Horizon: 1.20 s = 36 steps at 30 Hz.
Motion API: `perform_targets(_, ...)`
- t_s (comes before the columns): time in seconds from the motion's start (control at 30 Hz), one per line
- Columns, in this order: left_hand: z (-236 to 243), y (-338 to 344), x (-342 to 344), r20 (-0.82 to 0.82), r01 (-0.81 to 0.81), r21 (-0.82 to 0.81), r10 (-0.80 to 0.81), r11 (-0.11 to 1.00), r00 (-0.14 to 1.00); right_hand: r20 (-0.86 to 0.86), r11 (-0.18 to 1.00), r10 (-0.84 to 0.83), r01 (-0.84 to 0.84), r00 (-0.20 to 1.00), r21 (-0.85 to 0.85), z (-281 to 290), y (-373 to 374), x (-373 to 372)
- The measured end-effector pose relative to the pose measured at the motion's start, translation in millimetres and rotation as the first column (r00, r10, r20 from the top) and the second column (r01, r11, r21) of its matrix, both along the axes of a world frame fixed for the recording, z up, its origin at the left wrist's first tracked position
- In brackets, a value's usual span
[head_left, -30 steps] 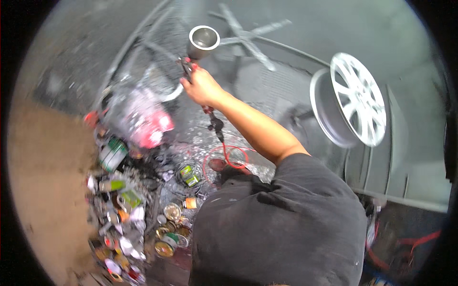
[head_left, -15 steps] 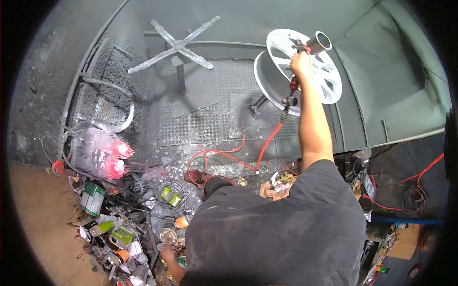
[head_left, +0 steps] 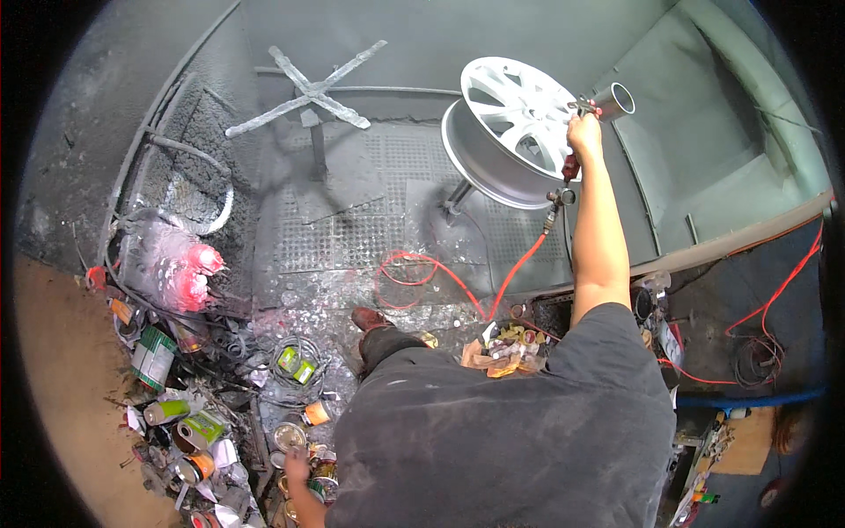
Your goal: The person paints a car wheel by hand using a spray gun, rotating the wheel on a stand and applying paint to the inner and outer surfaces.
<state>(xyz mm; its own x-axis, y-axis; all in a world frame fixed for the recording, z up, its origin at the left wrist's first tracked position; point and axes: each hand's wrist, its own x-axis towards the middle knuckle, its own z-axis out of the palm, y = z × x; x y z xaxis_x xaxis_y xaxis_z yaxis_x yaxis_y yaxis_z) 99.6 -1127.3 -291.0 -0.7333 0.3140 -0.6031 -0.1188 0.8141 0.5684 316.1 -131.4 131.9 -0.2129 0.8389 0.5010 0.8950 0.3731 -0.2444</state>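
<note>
Out in front, my right hand (head_left: 584, 141) is closed around a spray gun (head_left: 572, 165) topped by a grey metal cup (head_left: 621, 100). A red air hose (head_left: 519, 264) runs from the gun's lower fitting to the floor. The gun is beside the right side of a silver-white alloy wheel (head_left: 506, 167), which sits tilted on a stand post (head_left: 456, 199); whether they touch cannot be told. My left hand (head_left: 297, 471) hangs low at the left of my body, above used cans (head_left: 289, 436). Its fingers are small and blurred.
A cross-shaped stand (head_left: 313, 93) rises at the back left. Scattered cans and scraps (head_left: 198, 431) cover the lower left floor, near a coiled cable (head_left: 304, 365). A red-stained bundle (head_left: 189, 273) lies by the left wall. Crumpled paper (head_left: 502, 352) lies before me.
My right hand has moved the spray gun right and slightly down, from over the wheel's face to its right side. The whole view has shifted a little; the hose loop has changed shape.
</note>
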Motion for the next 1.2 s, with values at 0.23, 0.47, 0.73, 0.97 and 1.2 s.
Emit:
perform_targets(0.23,35.3,17.3,53.0,0.343,-0.324,0.100,0.273,0.941,0.899,-0.369,0.940,0.146,-0.245,0.918,-0.238,45.4,-40.3,-48.8)
perform_targets(0.47,-30.2,41.5,49.2,0.430,-0.450,0.222,0.328,0.865,0.841,-0.123,0.947,0.095,-0.128,0.988,-0.295,45.2,-76.9,-23.2)
perform_targets(0.73,-11.2,63.8,27.3,0.327,-0.181,0.118,0.134,0.976,0.935,-0.032,0.988,-0.104,0.107,0.994,0.112,4.0,-92.0,132.6)
perform_targets(0.97,8.3,84.2,-35.1,0.349,-0.187,0.121,0.135,0.975,0.927,-0.189,0.972,0.025,-0.068,0.982,-0.224,0.0,-174.3,115.9)
perform_targets(1.2,8.6,97.1,-75.3,0.245,-0.339,0.273,0.276,0.900,0.930,-0.299,0.937,0.131,-0.216,0.945,-0.274,-3.9,-215.4,101.8)
